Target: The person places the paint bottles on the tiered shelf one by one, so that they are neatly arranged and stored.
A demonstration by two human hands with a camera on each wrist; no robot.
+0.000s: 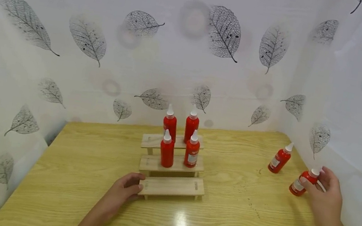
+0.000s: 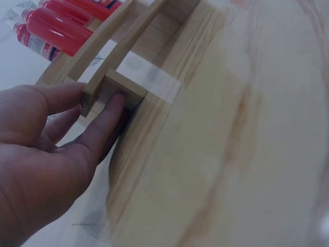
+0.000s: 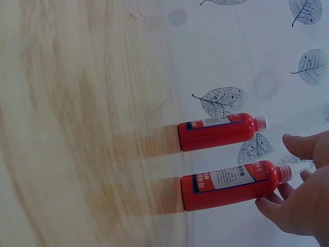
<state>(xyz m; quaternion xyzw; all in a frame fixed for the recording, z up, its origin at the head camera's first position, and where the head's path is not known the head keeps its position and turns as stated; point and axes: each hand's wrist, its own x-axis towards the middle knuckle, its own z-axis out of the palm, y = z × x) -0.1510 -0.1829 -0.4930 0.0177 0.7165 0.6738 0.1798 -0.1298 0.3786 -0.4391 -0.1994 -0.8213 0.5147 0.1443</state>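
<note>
Rack [image 1: 173,187], wooden and stepped, stands on the table [image 1: 85,153] in the head view. Four red bottles [image 1: 166,155] occupy its middle and upper steps, two per step. The left hand [image 1: 121,191] is at the left end of the lowest step. The right hand [image 1: 327,197] is at the near bottle [image 1: 298,185], on the table's right side; the far bottle [image 1: 278,161] stands just beyond it. Only this view shows both hands.

Left wrist view: exposes the support leg [image 2: 124,86] below the lowest step. Digits clamp the step's end; one tip lies against its edge, another against the leg.

Right wrist view: reveals a gap that the head view hides. Thumb and fingers are spread; the thumb is clear of the near bottle, while a finger touches its shoulder.
</note>
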